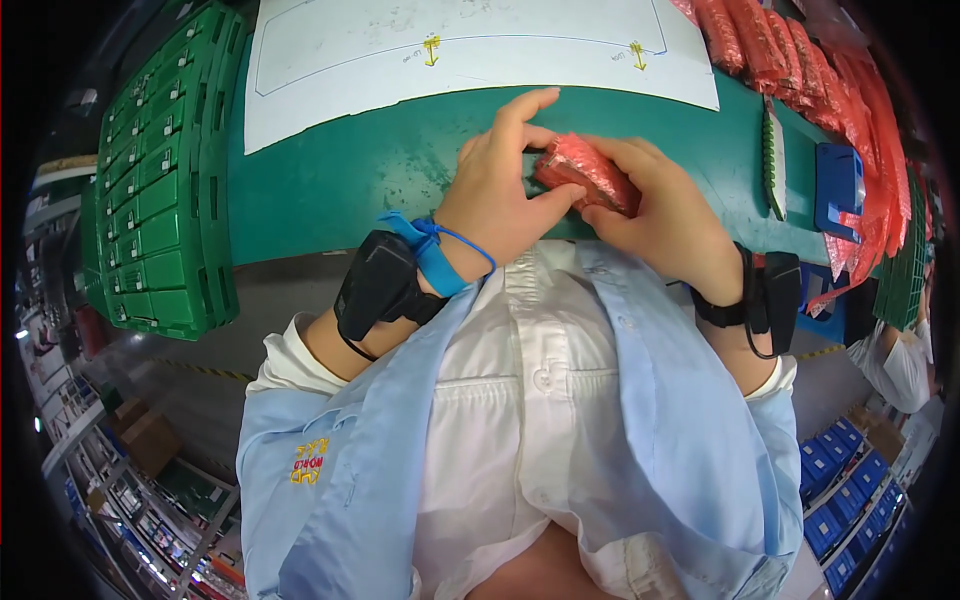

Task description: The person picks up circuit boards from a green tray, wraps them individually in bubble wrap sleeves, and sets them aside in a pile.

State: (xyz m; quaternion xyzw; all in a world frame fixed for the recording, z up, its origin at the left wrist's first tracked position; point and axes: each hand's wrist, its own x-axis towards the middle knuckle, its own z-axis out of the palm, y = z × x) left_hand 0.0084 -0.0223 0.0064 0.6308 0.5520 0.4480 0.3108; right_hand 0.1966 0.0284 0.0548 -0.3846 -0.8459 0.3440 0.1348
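The red bundle (595, 172) is at the upper centre of the frame, between both hands, just above the near edge of the green bench (330, 195). The right hand (668, 205) is curled around its right end, fingers along the upper side and thumb below, gripping it. The left hand (498, 190) pinches its left part, thumb on the near side and a fingertip at the far end; the index finger sticks up, clear of the bundle.

Above the hands, a white sheet (330, 45) with a blue outline and yellow arrows spans the top of the frame. More red packets (762, 45) are heaped at the upper right; below them are a narrow green-and-white tool (772, 160) and a blue holder (838, 190). Green trays (150, 205) stand at the upper left. Black devices (378, 288) are strapped to both wrists.
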